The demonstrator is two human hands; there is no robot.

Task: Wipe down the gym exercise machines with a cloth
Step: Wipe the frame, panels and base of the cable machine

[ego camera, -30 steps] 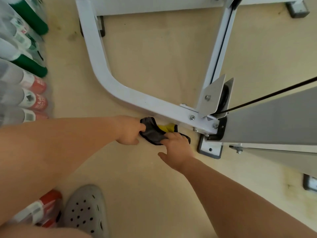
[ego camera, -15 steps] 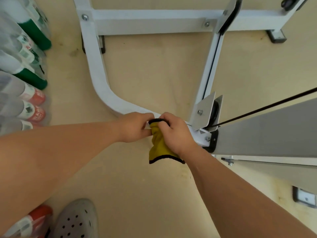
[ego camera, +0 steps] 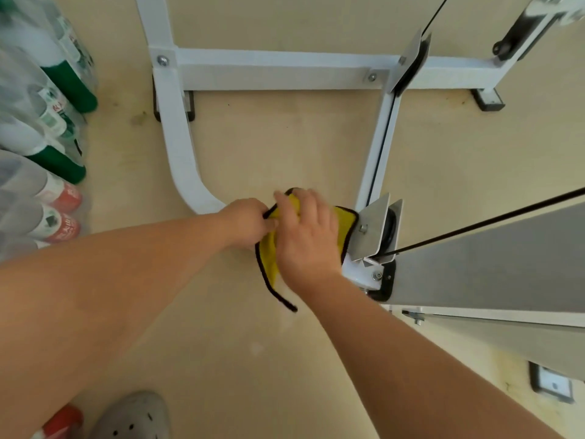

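Observation:
A yellow cloth [ego camera: 343, 217] with a black edge lies draped over the low white frame bar [ego camera: 177, 144] of the gym machine, just left of its pulley bracket [ego camera: 376, 229]. My left hand [ego camera: 245, 221] pinches the cloth's black edge at its left side. My right hand [ego camera: 308, 236] lies flat on top of the cloth, fingers spread, pressing it onto the bar. A corner of the cloth hangs down below my right hand toward the floor.
Packs of plastic bottles [ego camera: 41, 128] with green and red labels line the left edge. A black cable [ego camera: 493, 221] runs right from the pulley over a grey panel [ego camera: 506, 264]. A white crossbar [ego camera: 272, 71] spans the back. My grey clog [ego camera: 133, 418] stands on the beige floor.
The cloth was picked up from the floor beside the bar, lifted between both hands, and now lies spread on the bar under my right hand. The view has tilted up slightly.

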